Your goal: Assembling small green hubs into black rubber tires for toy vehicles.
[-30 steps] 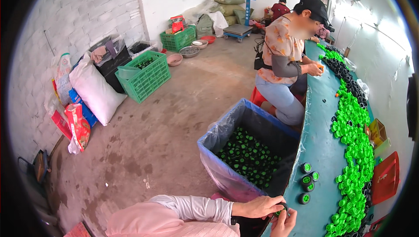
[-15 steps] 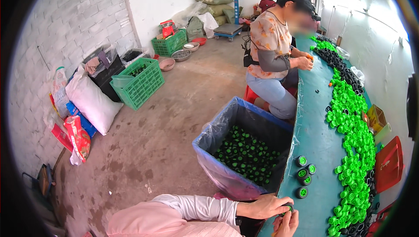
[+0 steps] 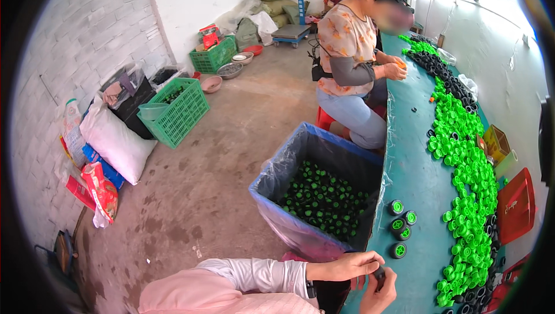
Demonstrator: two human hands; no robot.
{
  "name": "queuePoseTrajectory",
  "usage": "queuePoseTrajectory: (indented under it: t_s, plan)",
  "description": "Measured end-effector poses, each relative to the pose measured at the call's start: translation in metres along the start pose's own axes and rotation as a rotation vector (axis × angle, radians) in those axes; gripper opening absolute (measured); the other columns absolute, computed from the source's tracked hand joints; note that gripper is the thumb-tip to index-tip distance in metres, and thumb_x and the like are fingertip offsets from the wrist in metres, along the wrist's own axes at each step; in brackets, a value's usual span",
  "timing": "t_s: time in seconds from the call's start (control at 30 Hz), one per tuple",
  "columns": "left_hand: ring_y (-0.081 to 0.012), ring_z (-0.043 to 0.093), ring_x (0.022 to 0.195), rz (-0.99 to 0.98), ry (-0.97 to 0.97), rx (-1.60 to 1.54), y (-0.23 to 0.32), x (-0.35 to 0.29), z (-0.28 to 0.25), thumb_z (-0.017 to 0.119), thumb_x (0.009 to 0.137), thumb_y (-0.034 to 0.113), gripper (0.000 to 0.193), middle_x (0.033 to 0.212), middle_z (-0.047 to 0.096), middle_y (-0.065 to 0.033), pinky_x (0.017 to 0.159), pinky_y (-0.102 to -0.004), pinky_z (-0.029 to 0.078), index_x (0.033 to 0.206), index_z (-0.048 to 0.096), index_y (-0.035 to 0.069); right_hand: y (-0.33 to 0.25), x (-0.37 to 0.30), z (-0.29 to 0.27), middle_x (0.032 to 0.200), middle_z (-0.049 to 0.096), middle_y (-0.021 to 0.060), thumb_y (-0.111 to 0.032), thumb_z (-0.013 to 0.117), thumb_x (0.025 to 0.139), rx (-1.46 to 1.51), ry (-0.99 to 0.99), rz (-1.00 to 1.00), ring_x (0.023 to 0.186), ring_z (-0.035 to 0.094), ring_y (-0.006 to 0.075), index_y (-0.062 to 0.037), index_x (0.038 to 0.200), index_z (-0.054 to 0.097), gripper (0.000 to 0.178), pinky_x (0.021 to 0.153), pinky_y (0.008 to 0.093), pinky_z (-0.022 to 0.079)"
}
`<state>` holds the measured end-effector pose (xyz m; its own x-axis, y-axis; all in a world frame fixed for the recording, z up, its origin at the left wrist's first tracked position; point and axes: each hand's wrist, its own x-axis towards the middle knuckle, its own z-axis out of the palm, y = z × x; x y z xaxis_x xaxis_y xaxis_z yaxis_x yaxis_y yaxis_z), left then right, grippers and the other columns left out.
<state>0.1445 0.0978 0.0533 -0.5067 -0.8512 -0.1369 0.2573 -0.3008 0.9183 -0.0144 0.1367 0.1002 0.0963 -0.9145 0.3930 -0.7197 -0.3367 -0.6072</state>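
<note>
Over the near edge of the green table, my left hand and my right hand close together on a small toy wheel. Its black tyre shows between the fingers; the rest is hidden. Just beyond my hands, several finished wheels with green hubs and black tyres sit in a small group. A long heap of bright green hubs runs down the table's right side, with black tyres heaped along it.
Left of the table stands a blue-lined bin with many green-and-black wheels inside. Across the table edge, a co-worker sits on a red stool, handling something orange. Green crates and a white sack stand by the wall.
My view has shifted slightly. The wheel between my hands has turned, so its green hub no longer faces me. My right hand now wraps its fingers round the wheel's side.
</note>
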Motion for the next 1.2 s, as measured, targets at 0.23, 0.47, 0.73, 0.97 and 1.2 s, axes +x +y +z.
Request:
queuePoseTrajectory:
  t_s: [0.23, 0.47, 0.73, 0.97, 1.2]
  plan:
    - [-0.0119, 0.054, 0.118, 0.223, -0.001, -0.004, 0.003, 0.0, -0.016, 0.062, 0.102, 0.01, 0.049, 0.131, 0.053, -0.0049, 0.091, -0.0277, 0.053, 0.146, 0.041, 0.005, 0.005, 0.013, -0.007, 0.087, 0.063, -0.0015, -0.013, 0.062, 0.102, 0.851, -0.165, 0.577, 0.064, 0.051, 0.006, -0.0017, 0.12, 0.065, 0.021, 0.056, 0.0211, 0.039]
    - [-0.0111, 0.058, 0.105, 0.101, 0.079, 0.125, 0.007, -0.002, -0.011, 0.065, 0.102, 0.019, 0.04, 0.12, 0.059, -0.0048, 0.087, -0.0289, 0.054, 0.136, 0.051, 0.002, 0.005, 0.004, 0.006, 0.085, 0.062, -0.0006, -0.013, 0.064, 0.101, 0.689, -0.091, 0.439, 0.068, 0.049, 0.0037, -0.0009, 0.111, 0.064, 0.015, 0.059, 0.0202, 0.039]
    - [-0.0098, 0.062, 0.091, 0.122, 0.092, 0.296, 0.022, -0.007, -0.012, 0.066, 0.099, 0.015, 0.024, 0.1, 0.064, -0.0039, 0.076, -0.0282, 0.054, 0.117, 0.062, -0.002, 0.008, -0.001, 0.004, 0.094, 0.066, 0.0058, -0.013, 0.063, 0.103, 0.583, -0.17, 0.343, 0.083, 0.06, 0.0116, 0.0027, 0.11, 0.061, 0.017, 0.075, 0.0266, 0.05]
    - [-0.0099, 0.06, 0.092, 0.204, 0.112, 0.444, 0.014, -0.007, -0.01, 0.068, 0.098, 0.017, 0.025, 0.105, 0.062, -0.003, 0.079, -0.0273, 0.051, 0.116, 0.064, -0.001, -0.003, 0.007, -0.01, 0.094, 0.066, 0.0056, -0.014, 0.061, 0.104, 0.423, -0.275, 0.271, 0.083, 0.061, 0.0122, 0.0023, 0.11, 0.061, 0.017, 0.076, 0.0266, 0.05]
    - [-0.0105, 0.061, 0.088, 0.148, 0.096, 0.281, 0.021, -0.006, -0.002, 0.067, 0.1, 0.02, 0.027, 0.101, 0.063, -0.0042, 0.075, -0.0271, 0.052, 0.117, 0.062, 0.0, -0.007, 0.005, -0.002, 0.083, 0.057, -0.0014, -0.016, 0.059, 0.104, 0.592, -0.106, 0.435, 0.068, 0.048, 0.008, 0.0012, 0.113, 0.061, 0.019, 0.065, 0.0261, 0.047]
